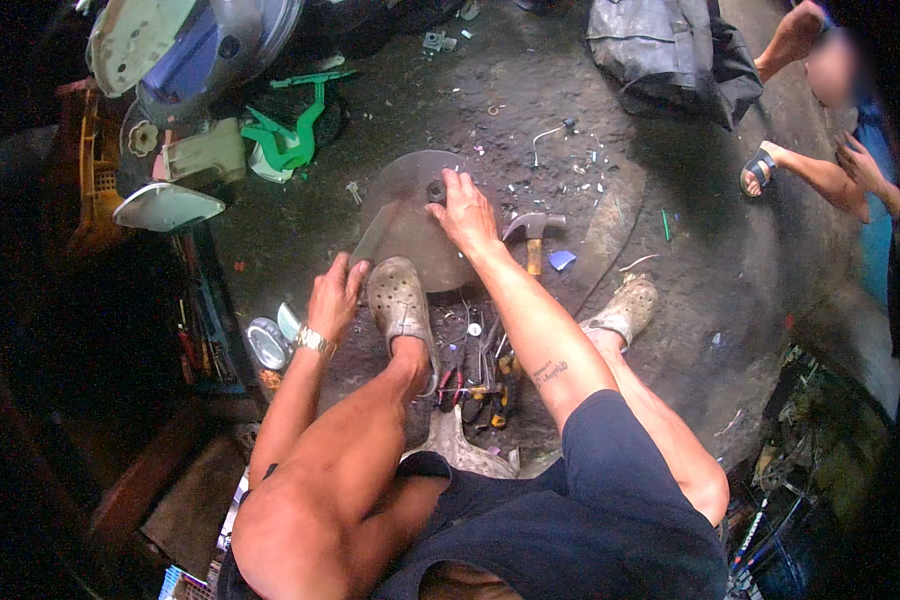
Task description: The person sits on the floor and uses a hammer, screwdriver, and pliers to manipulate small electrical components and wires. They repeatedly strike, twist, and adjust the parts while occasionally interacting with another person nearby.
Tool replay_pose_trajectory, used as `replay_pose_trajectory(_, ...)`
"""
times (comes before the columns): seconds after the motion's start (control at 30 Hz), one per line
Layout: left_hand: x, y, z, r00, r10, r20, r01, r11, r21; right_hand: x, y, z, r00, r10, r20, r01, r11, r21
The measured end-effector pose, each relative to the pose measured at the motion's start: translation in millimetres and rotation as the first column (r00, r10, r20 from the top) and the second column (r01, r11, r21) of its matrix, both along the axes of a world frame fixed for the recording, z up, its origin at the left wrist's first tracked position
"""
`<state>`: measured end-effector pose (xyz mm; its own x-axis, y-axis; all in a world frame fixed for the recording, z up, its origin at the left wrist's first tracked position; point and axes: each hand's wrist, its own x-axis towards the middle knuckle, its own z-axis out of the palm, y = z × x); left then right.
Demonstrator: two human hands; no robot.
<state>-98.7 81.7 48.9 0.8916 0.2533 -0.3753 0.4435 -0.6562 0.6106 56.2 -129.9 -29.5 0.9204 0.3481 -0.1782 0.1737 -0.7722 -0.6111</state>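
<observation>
A round, translucent grey fan blade point(415, 245) with a dark hub lies low over the dirty ground in front of me. My right hand point(467, 215) reaches across to its middle, fingers and thumb closed around the hub. At the near left edge, my left hand point(335, 295) pinches the rim between thumb and fingers; its fingertips are partly hidden. A claw hammer point(535, 255) with a yellow-brown handle lies just right of the blade. Close by is a small blue plastic shard point(562, 260). Between my feet are red-handled pliers point(451, 388) and several other hand tools.
Green plastic piece point(292, 145) and stacked plastic parts point(200, 155) lie at the far left. A clear round container point(269, 343) stands beside my left wrist. A black bag point(670, 60) sits at the back right, near another person's sandalled foot point(760, 172). Small debris litters the ground.
</observation>
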Motion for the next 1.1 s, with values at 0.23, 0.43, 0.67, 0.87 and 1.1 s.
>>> replay_pose_trajectory(0.23,47,10,-4,0.938,-0.337,-0.080,0.345,0.891,0.296,-55,-78,40,0.982,-0.169,-0.089,0.175,0.983,0.059)
replay_pose_trajectory(0.43,70,-4,-12,0.962,-0.266,-0.062,0.272,0.952,0.142,-118,-149,38,0.941,-0.298,-0.163,0.300,0.954,-0.009)
replay_pose_trajectory(0.67,28,-11,-11,0.874,0.196,-0.445,-0.482,0.468,-0.741,-21,-38,31,0.974,0.163,0.155,-0.170,0.985,0.034)
replay_pose_trajectory(0.87,10,-14,13,0.805,0.194,-0.560,-0.593,0.251,-0.765,29,-2,7,0.920,0.392,0.019,-0.387,0.913,-0.129)
replay_pose_trajectory(1.1,10,-14,13,0.849,0.176,-0.498,-0.528,0.294,-0.796,9,-4,-7,0.998,0.065,0.012,-0.064,0.998,-0.016)
